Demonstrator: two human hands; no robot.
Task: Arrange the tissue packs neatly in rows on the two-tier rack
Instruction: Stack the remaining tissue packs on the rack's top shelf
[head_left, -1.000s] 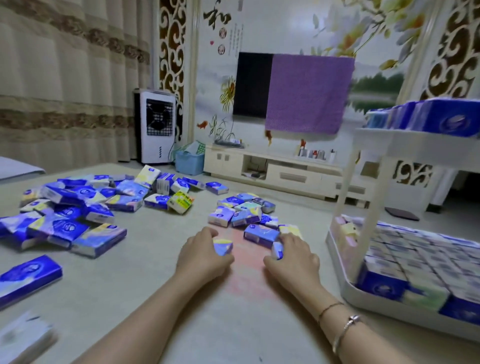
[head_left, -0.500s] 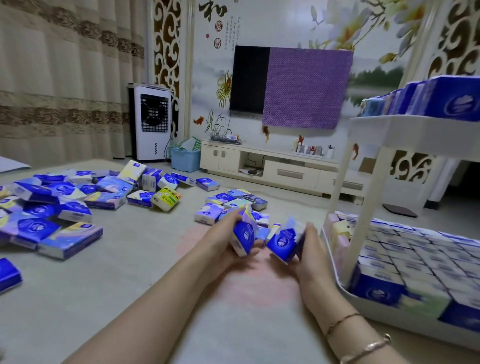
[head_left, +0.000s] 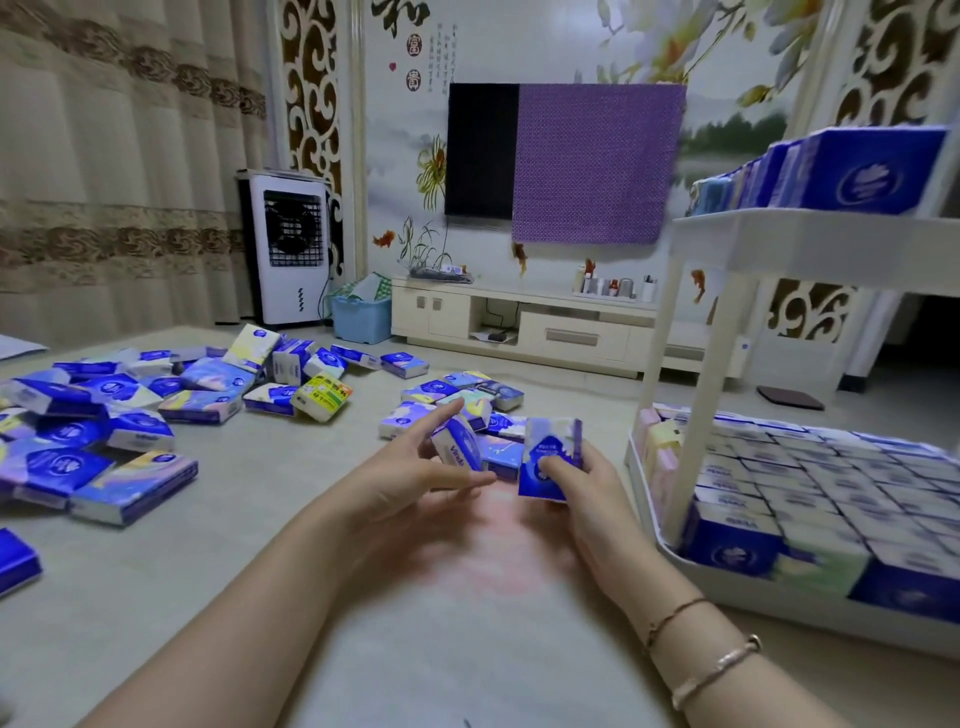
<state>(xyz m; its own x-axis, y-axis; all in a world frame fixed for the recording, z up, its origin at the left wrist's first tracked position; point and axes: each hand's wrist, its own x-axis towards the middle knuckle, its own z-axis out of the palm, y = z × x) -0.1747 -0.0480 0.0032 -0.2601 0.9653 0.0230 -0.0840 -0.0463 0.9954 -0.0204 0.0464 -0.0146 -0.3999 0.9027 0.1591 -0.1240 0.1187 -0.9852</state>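
arms: bare, no sleeves | right wrist: thin chain bracelet (head_left: 675, 613), rose-gold bangle (head_left: 719, 667)

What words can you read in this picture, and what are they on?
"富贵": red characters on the wall.
"Vinda", partly covered: pack in the left hand.
Large black brush characters at the top of the wall: cut off.
Print on the other packs, including the right hand's: too blurred.

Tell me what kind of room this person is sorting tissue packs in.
Most likely a home living room: a wall-mounted black television half draped with a purple cloth, a low cream TV cabinet beneath it, and long beige patterned curtains beside a white standing air cooler.
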